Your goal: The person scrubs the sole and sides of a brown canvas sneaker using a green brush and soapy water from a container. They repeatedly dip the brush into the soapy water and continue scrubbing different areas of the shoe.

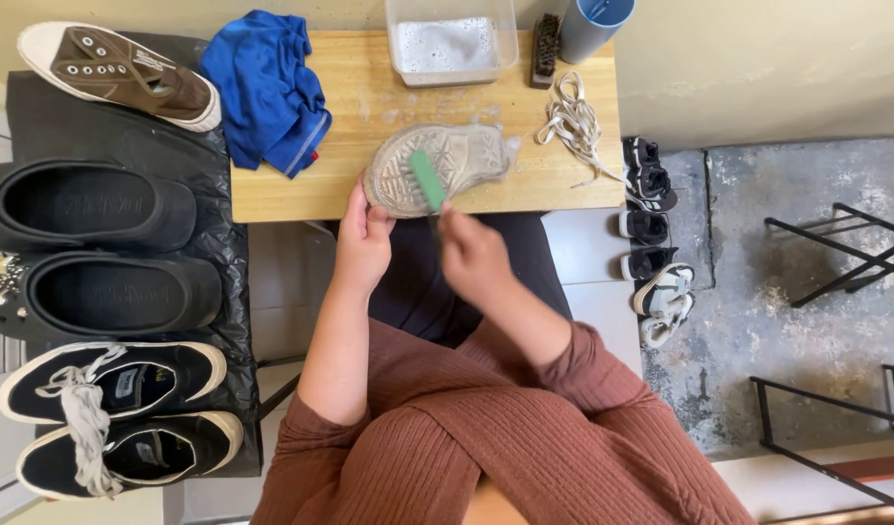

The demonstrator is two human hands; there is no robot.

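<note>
My left hand [362, 238] grips the heel end of a shoe [457, 160] that lies sole up on the small wooden table [292, 190]. The pale sole looks wet and soapy. My right hand [473, 255] holds a green brush [428, 180] whose head rests on the sole near the heel. Both forearms come out of rust-brown ribbed sleeves.
On the table: a blue cloth [267, 87], a clear tub of soapy water [450, 41], a dark scrub brush [544, 49], a blue cup [593, 24], loose white laces [573, 126]. Left, on black plastic: a brown sneaker [117, 73], black clogs [87, 204], black sneakers [112, 379]. Small shoes [651, 233] lie right.
</note>
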